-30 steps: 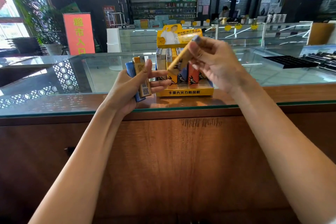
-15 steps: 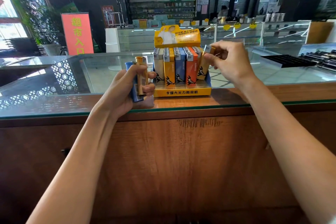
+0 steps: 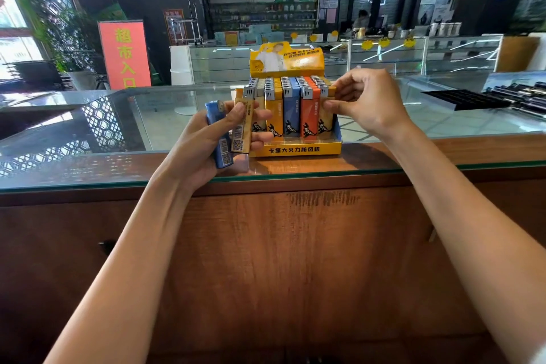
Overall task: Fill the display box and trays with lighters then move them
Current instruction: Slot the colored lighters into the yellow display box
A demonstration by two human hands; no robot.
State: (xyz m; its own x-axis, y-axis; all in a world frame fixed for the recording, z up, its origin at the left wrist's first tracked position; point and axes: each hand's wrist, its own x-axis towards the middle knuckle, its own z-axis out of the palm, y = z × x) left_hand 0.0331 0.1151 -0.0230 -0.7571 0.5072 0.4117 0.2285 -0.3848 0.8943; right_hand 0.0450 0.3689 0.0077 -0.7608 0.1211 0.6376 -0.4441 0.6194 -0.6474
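A yellow display box [image 3: 298, 150] stands on the glass counter, packed with upright lighters in beige, yellow, blue and orange rows. My left hand [image 3: 204, 145] grips a blue lighter [image 3: 220, 139] and a tan lighter [image 3: 243, 124] just left of the box. My right hand [image 3: 363, 103] is at the box's right end, its thumb and fingers pinching the tan lighter [image 3: 325, 121] in the rightmost front slot.
A black tray [image 3: 464, 99] and a row of dark lighters [image 3: 520, 94] lie on the glass at the far right. The counter's wooden edge [image 3: 295, 165] runs below the box. An orange sign [image 3: 125, 53] and shelves stand beyond.
My right hand carried a tan lighter from above the box down into the rightmost front slot. My left hand stayed beside the box with its two lighters.
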